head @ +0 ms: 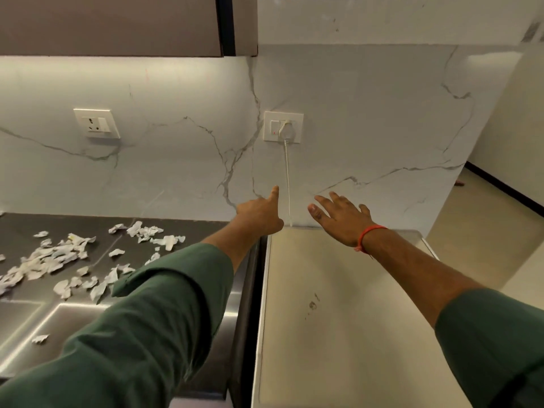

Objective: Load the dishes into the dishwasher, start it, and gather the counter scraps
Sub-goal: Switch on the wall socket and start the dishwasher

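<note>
Both arms reach forward over the white top of an appliance (338, 304) that stands beside the steel counter. My left hand (260, 214) has its index finger stretched out and the other fingers curled, pointing up at the wall below a white switch and socket plate (283, 126). A white plug sits in that plate, and its cord (288, 184) drops behind the appliance. My right hand (343, 214) hovers with fingers spread, holding nothing, a red thread at the wrist. Several torn white paper scraps (59, 257) lie scattered on the steel counter (182, 231) at the left.
A second socket plate (97, 123) is on the marble wall at the left. A steel sink basin (35, 328) with one scrap in it sits at lower left. Brown upper cabinets (117, 25) hang overhead. Beige floor (482, 231) opens to the right.
</note>
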A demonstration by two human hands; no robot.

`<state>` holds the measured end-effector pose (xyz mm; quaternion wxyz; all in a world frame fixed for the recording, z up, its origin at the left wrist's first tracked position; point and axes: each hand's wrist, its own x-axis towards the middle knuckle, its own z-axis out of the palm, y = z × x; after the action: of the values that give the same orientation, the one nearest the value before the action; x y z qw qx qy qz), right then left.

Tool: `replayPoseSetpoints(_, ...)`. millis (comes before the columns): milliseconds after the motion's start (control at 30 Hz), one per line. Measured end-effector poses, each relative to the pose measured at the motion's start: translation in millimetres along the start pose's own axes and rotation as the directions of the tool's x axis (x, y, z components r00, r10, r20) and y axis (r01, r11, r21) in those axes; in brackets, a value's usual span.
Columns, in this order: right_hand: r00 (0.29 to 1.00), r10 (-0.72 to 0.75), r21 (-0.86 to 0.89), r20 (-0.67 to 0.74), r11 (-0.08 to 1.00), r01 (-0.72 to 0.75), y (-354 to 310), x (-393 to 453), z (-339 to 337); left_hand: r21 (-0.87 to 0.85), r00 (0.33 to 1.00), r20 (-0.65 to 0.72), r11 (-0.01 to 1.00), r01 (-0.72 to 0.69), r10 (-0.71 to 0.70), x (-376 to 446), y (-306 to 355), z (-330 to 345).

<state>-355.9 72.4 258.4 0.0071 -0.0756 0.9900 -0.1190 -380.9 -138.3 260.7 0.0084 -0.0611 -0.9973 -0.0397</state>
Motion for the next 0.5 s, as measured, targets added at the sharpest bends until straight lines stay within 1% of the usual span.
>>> replayPoseSetpoints(133,0.999,-0.008,0.073,0.035,0.997,0.006,22.7,-29.7,11.6,0.015,0.999,0.038,1.000,0.026,-0.027,-36.1,27.9,14.9)
replayPoseSetpoints(233,0.998,-0.016,0.081,0.068,0.997,0.011,34.7,-53.4,25.8,0.029,0.996,0.079,0.999,0.037,-0.039,-68.7,44.4,31.0)
replayPoseSetpoints(400,0.993,-0.042,0.099,0.110,0.995,0.031,41.0,-92.4,42.5,0.015,0.991,0.128,0.999,0.031,-0.033,-114.8,53.6,42.0)
replayPoseSetpoints(500,0.993,-0.025,0.104,0.115,0.994,0.013,40.7,-113.3,48.4,0.036,0.989,0.148,0.999,0.019,-0.024,-137.6,55.2,47.4)
